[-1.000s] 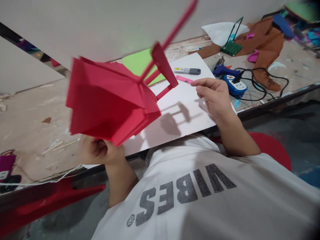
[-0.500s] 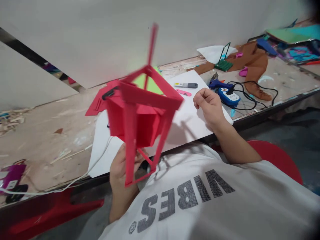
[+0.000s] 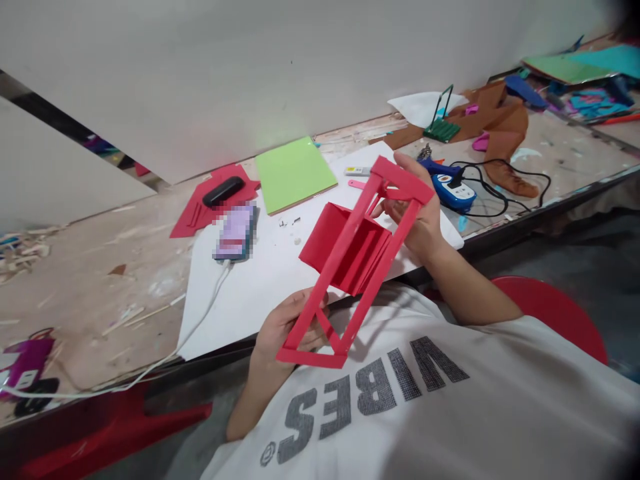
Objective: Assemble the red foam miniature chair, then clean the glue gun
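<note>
One red frame (image 3: 345, 252) | left hand (image 3: 284, 331), right hand (image 3: 424, 225) hold | phone (image 3: 236, 232) beyond

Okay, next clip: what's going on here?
A person seated at a workbench holds a red frame in both hands. The left hand grips its near end and the right hand its far end, above a white sheet. A folded red piece sits inside the frame. A phone, green sheet and glue gun lie on the bench.
</note>
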### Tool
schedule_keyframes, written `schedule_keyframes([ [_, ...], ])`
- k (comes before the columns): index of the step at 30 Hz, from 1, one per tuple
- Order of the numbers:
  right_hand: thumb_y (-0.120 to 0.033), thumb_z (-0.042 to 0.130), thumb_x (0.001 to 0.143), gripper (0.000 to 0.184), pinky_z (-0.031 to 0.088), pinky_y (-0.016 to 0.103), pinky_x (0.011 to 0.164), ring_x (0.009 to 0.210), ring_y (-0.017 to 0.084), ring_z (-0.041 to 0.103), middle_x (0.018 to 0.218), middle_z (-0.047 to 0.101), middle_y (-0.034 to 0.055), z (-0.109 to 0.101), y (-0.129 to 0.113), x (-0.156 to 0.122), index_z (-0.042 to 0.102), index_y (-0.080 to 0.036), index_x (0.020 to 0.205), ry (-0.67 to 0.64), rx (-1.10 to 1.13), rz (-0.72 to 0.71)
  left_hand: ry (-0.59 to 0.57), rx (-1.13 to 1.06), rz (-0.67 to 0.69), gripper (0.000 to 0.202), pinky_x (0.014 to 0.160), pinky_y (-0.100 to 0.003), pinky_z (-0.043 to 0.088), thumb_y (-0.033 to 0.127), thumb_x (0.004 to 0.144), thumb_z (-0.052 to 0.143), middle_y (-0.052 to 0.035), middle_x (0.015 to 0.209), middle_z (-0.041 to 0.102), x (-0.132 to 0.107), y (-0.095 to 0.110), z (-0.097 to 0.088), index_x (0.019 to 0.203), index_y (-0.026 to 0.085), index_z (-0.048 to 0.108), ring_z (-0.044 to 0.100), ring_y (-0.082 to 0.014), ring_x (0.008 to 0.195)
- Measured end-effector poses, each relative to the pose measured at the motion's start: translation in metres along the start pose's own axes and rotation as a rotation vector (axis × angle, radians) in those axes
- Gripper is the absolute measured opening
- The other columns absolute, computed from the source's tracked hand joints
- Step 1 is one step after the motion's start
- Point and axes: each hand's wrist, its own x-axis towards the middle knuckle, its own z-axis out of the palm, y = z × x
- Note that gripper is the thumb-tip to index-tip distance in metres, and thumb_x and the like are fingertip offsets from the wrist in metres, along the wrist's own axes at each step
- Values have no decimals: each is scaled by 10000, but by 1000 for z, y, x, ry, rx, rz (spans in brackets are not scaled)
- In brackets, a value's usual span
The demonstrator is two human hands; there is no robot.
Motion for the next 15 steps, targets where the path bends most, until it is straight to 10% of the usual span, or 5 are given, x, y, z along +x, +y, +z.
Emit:
schedule_keyframes([
  [6, -786, 973, 906, 612, 758, 464, 923, 1166, 307, 825, 1295, 848, 74, 4, -7, -2, 825, -367, 1326, 45, 6, 46, -108, 3, -44, 314, 408, -175, 348, 415, 912, 1030, 94, 507, 383, 1, -1, 0, 908, 168, 836, 198, -24, 383],
  [10, -726, 978, 933, 499, 747, 472, 880, 1034, 286, 811, 1236, 856, 74, 3, -12, -2, 855, -342, 1227, 28, -16, 21, -213, 11, -40, 479, 438, -229, 353, 343, 693, 1086, -19, 725, 703, -2, -1, -6, 1090, 165, 887, 356, -52, 416],
  [15, -674, 913, 1010, 461, 715, 411, 808, 914, 229, 782, 1243, 856, 53, -1, -9, 0, 871, -344, 1329, 8, -74, -25, 3, 323, 247, 494, 643, -235, 519, 423, 734, 1131, -78, 1067, 778, -15, -8, -6, 1095, 204, 874, 630, -146, 760],
])
